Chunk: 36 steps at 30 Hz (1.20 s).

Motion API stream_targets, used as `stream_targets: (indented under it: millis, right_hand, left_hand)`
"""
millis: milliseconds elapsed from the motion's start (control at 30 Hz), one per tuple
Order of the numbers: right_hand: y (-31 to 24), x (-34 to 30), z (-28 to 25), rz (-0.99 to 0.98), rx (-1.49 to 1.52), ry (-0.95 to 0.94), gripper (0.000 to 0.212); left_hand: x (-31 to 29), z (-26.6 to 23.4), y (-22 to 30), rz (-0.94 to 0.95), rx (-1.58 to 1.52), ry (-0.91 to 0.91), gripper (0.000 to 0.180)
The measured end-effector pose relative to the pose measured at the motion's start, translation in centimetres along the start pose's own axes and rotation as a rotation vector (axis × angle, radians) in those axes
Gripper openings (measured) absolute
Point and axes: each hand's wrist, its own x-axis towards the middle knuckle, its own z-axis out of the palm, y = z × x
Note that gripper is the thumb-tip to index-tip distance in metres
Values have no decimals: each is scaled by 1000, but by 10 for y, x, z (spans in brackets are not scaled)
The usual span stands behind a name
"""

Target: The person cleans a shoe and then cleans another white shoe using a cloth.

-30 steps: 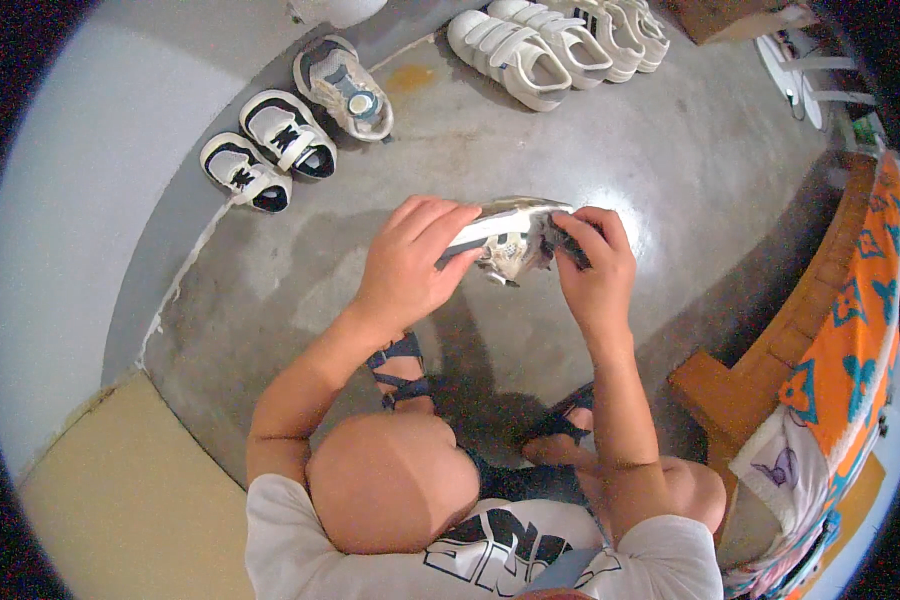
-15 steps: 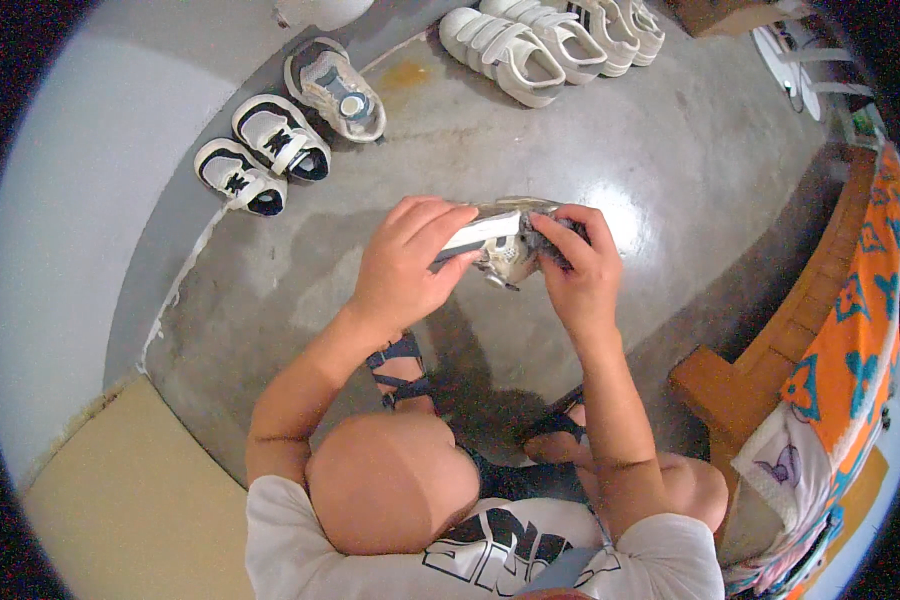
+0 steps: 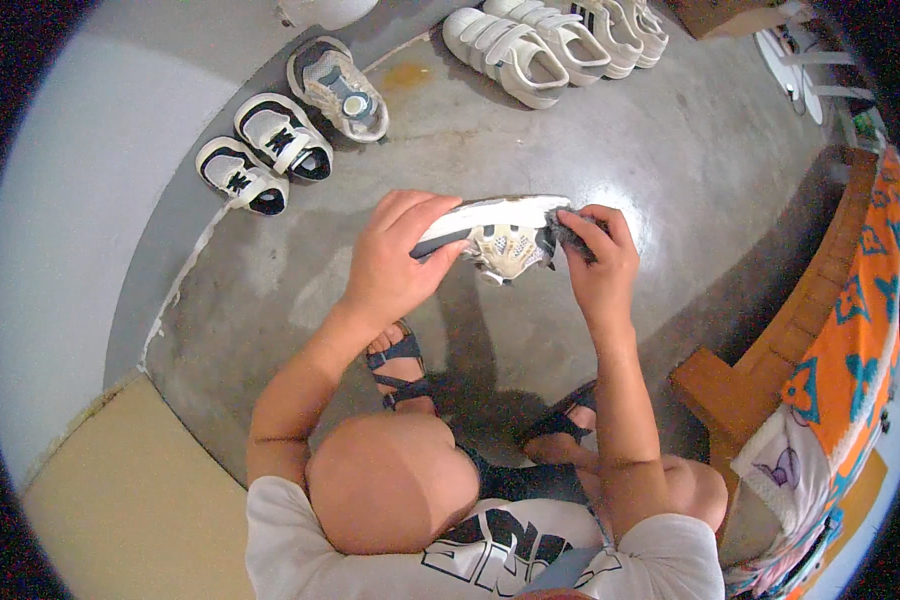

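Note:
In front of me, above the floor, a small sneaker (image 3: 510, 217) is turned on its side with its white sole edge up and its beige mesh upper hanging below. My left hand (image 3: 394, 250) grips one end of it, thumb below and fingers over the top. At the other end, my right hand (image 3: 606, 262) pinches a dark grey fuzzy wad (image 3: 580, 243), which touches the end of the sole. Whether the wad is a cloth or a brush is hard to make out.
Against the left wall stand a white and black pair of sneakers (image 3: 282, 142) and a single beige-grey sneaker (image 3: 342, 92). Several white shoes (image 3: 515, 55) line the far side. On the right are a wooden bench (image 3: 740, 385) and an orange patterned cloth (image 3: 845, 330).
My right hand has slid rightward along the sole with the fuzzy wad. The sneaker has tilted, showing more of its white sole edge and mesh side, while my left hand keeps hold.

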Motion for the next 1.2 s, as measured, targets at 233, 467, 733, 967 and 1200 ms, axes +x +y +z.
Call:
stream_targets:
  millis: [233,467,733,967,1200]
  right_hand:
    - [-18,-3,8,-115,34,-36,46]
    - [-26,-4,-2,-75,59,-57,47]
    - [2,-9,5,23,-9,-108,46]
    - [-13,-7,11,-30,32,-102,47]
    - [-6,-10,11,78,15,-9,45]
  left_hand:
    - [0,1,4,100,16,-37,43]
    - [-3,4,7,22,19,-44,42]
    - [-7,4,0,23,41,-70,41]
    - [-6,0,1,-4,23,-72,41]
    - [-17,4,-7,-64,2,-39,41]
